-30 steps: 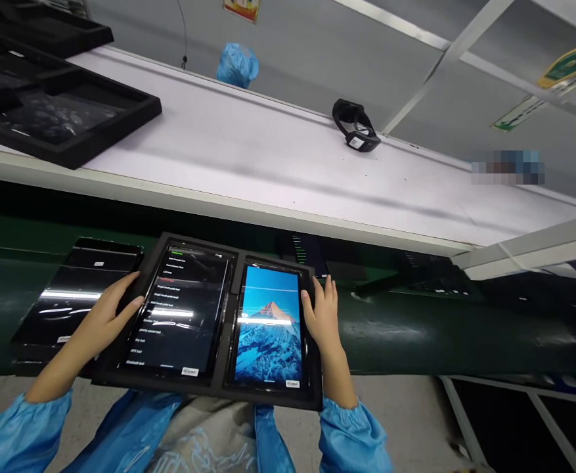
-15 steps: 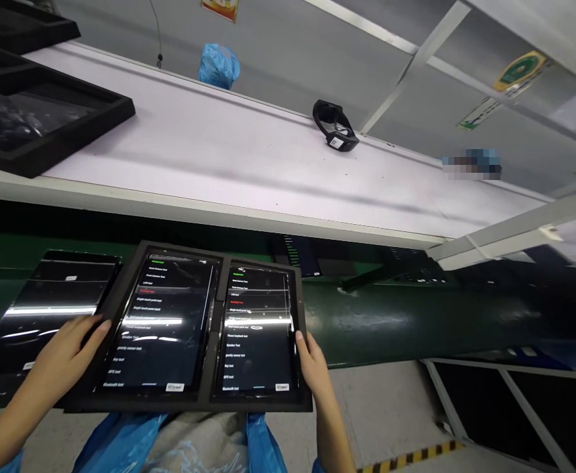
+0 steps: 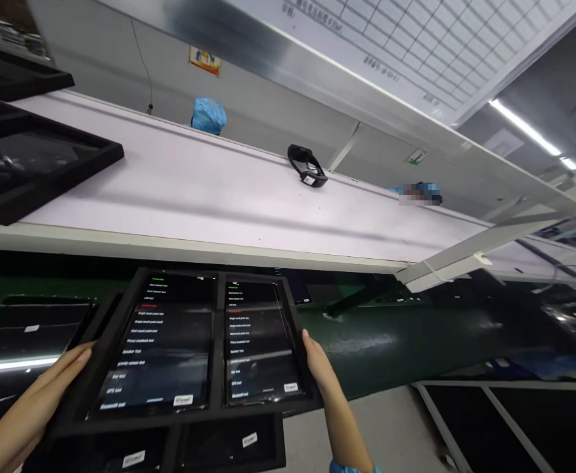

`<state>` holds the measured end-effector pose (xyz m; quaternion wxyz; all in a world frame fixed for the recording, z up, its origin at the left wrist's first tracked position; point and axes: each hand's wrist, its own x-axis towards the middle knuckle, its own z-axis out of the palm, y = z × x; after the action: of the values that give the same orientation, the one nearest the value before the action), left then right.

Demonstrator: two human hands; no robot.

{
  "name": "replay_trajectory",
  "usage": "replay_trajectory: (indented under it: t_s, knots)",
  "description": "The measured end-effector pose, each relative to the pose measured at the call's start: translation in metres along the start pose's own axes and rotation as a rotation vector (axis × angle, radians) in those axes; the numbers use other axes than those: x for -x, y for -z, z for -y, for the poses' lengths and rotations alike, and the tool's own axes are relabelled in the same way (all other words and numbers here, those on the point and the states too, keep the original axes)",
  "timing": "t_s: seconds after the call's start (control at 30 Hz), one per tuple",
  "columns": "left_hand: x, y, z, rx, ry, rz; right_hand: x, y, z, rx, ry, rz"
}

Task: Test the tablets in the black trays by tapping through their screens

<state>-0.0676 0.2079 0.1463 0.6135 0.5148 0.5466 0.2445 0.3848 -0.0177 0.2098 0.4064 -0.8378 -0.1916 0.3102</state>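
Fingers of our left hand (image 3: 44,397) and right hand (image 3: 322,369) grip opposite sides of a black tray (image 3: 217,368) bearing two lit tablets (image 3: 169,351), its near edge overlapping a second tray (image 3: 175,450). An uneven tilt could slide the tablets loose.

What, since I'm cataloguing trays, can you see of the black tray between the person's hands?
The black tray is rectangular, matte, perhaps foam, with a thick border and a central divider forming two recesses. Each holds a lit tablet showing a test list. The left hand and right hand hold its opposite sides. It faces the wearer, nearer than the white shelf.
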Motion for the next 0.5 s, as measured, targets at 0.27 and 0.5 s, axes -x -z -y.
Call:
replay_trajectory:
  t_s: [0.27,0.5]
  knots:
    - [-0.056,-0.088,-0.063,0.118,-0.100,0.092,-0.060,0.046,0.001,-0.150,-0.029,-0.077]
    - [-0.112,-0.216,-0.095,-0.193,-0.535,0.059,-0.131,0.121,-0.030,-0.071,-0.019,-0.224]
